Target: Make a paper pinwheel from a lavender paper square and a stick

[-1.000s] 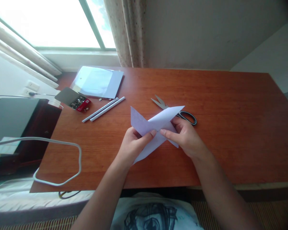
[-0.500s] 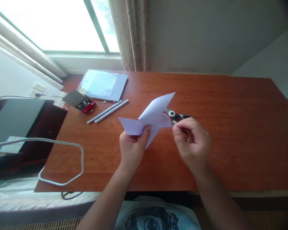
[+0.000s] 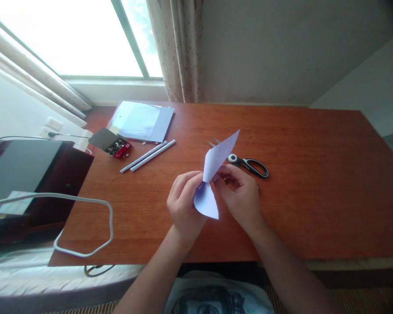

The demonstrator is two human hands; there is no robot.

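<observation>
A white paper pinwheel point(image 3: 218, 157) with curled blades is held up above the desk, turned nearly edge-on. My left hand point(image 3: 186, 196) is closed on it at the left, fingers bent around its middle. From the right, my right hand point(image 3: 240, 192) brings thumb and forefinger together against the pinwheel's centre. Whatever lies between those fingertips is hidden. Just behind my right hand, black-and-white scissors point(image 3: 249, 163) lie on the desk, partly covered by the paper and the hand.
Two white paper rods point(image 3: 153, 156) lie left of the hands on the brown desk point(image 3: 314, 183). Behind them are an opened red box of small metal pieces point(image 3: 119, 148) and a clear sleeve with sheets point(image 3: 140, 120). A white cable point(image 3: 111, 218) loops over the left edge.
The pinwheel has turned from facing up to nearly edge-on. My right hand has moved left and in to touch its centre, uncovering more of the scissors.
</observation>
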